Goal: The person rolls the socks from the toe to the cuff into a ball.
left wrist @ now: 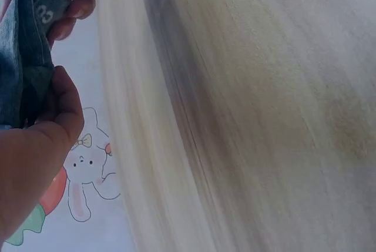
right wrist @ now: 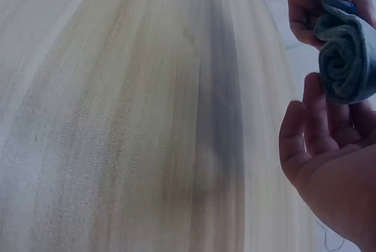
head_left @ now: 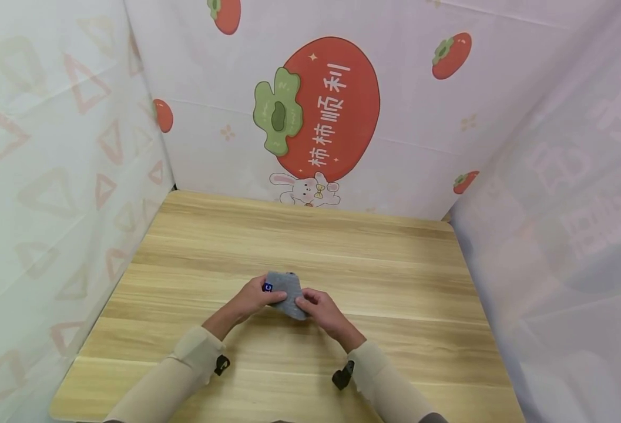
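Over the middle of the table, both hands hold a grey knit sock point(head_left: 287, 284) rolled into a bundle. My left hand point(head_left: 251, 299) grips its left side, thumb across the front, beside a dark blue patch with pale lettering. At the lower right, my right hand point(head_left: 327, 314) pinches the fabric between thumb and fingers. The right wrist view shows the spiral end of the rolled sock point(right wrist: 343, 67) above the curved fingers of the right hand point(right wrist: 338, 161). Pale letters show on the sock point(left wrist: 23, 52) in the left wrist view, with the left hand point(left wrist: 44, 140) below it.
The wood-grain table point(head_left: 183, 252) has rounded corners. A white printed curtain point(head_left: 199, 147) with persimmons and a rabbit hangs behind it, and more curtains stand along the left and right sides. Dark straps with small devices point(head_left: 343, 376) sit at the wrists.
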Available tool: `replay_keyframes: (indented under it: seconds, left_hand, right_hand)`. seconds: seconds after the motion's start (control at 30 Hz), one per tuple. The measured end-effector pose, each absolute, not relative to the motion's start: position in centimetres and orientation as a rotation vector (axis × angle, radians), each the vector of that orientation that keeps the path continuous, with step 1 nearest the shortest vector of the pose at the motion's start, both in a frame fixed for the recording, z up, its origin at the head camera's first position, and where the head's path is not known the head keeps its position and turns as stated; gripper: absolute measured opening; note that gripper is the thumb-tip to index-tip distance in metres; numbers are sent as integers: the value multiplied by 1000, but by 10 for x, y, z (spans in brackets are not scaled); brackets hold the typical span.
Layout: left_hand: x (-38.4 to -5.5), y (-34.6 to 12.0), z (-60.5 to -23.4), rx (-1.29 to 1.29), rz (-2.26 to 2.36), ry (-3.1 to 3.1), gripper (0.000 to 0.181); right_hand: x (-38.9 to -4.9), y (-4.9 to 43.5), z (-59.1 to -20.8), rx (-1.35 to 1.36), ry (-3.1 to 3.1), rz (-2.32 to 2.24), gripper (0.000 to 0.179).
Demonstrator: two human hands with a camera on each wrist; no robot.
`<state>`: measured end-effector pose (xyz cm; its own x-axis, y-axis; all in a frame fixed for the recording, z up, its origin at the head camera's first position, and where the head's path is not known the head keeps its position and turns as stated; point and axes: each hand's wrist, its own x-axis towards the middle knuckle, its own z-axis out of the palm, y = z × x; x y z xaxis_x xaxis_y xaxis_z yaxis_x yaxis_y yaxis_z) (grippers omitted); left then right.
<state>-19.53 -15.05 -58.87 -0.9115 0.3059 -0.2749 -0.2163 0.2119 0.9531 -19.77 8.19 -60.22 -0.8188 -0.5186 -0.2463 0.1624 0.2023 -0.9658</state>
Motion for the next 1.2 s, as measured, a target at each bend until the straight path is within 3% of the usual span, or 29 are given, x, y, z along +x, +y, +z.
replay_keyframes:
  seconds: [0.2, 0.4, 0.57, 0.73, 0.97, 1.2]
  left_hand:
    - [-196, -149, -587, 125, 1788, 2044, 58]
    - [-197, -156, -589, 149, 2010, 1677, 68]
    - [-196, -159, -588, 167, 2041, 1558, 52]
    - [-197, -161, -590, 255, 1989, 1588, 53]
    - [-198, -157, -591, 188, 1951, 1688, 40]
    - [-200, -155, -588, 233, 1835, 1791, 53]
  right_hand:
    - [-199, 79, -598, -327, 2036, -1666, 41]
    - [-202, 82, -596, -282, 1999, -1699, 42]
    - [-204, 84, -602, -266, 1973, -1697, 43]
    - [-204, 85, -604, -297, 1968, -1696, 42]
    - [-204, 87, -602, -366, 2001, -1644, 40]
    - [-205, 91, -600, -446, 2027, -1591, 39]
